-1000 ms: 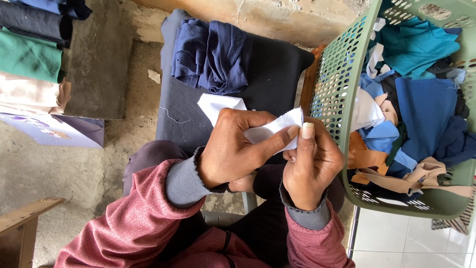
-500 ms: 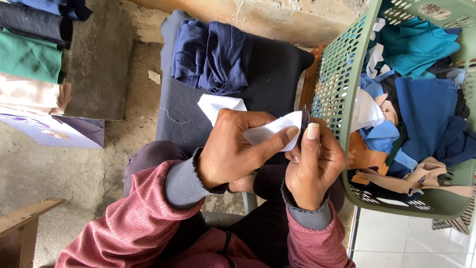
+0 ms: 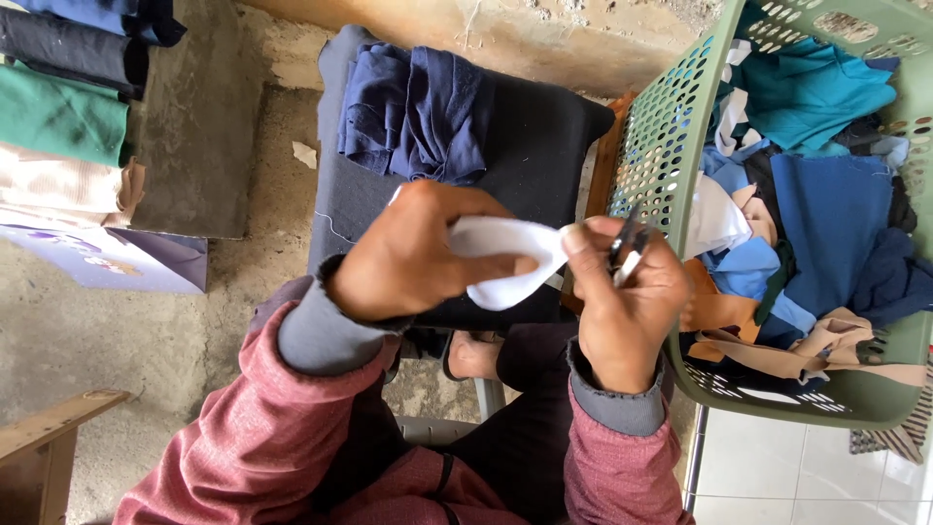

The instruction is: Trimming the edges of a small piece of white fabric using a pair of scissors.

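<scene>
White cloth piece (image 3: 505, 258) at frame centre, pinched in the left hand (image 3: 413, 258), fingers curled around it. Right hand (image 3: 627, 311) just beside, thumb touching the cloth's right edge; fingers clenched on a small dark tool (image 3: 624, 255), kind unclear. Green perforated basket (image 3: 661, 146) of mixed fabric scraps at right. Navy folded garment (image 3: 418, 112) lies on a dark seat (image 3: 535, 126), upper centre.
</scene>
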